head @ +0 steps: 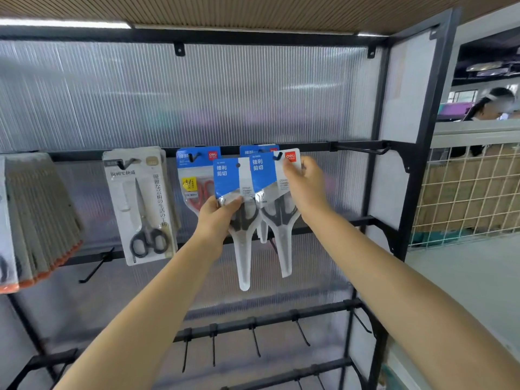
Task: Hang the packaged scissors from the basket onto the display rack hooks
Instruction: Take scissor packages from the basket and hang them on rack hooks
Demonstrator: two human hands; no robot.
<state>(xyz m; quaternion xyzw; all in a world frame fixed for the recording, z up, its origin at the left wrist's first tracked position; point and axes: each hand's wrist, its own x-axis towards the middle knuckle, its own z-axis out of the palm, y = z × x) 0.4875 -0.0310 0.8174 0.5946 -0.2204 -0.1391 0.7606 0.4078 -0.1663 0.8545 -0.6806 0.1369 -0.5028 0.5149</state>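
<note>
— What fills the view?

— A black metal display rack (430, 114) backed by ribbed, translucent plastic sheet (197, 97). Its crossbars carry thin black hooks (363, 149); the lower rows at six o'clock stand bare.

— What hangs around the hands?

— At nine o'clock, a thick fan of grey cards with orange ends (39, 220). Next to it a white card with black-handled scissors (143, 204), then a blue-topped pack with red scissors (197, 181), partly hidden behind the left-hand pack. A white wire grid (472, 192) stands at three o'clock, beyond the frame.

— And the hands?

— The left hand (216, 220) pinches the lower edge of the card of a blue-and-white scissors pack (233, 198), thumb on front, held off the hooks. The right hand (306, 187) grips the top right corner of a second matching pack (273, 192), whose hole sits at a hook at twelve o'clock. More blue cards hang just behind it.

— Shape?

— Clear, tapering plastic blisters pointing down, glossy, over grey handles.
</note>
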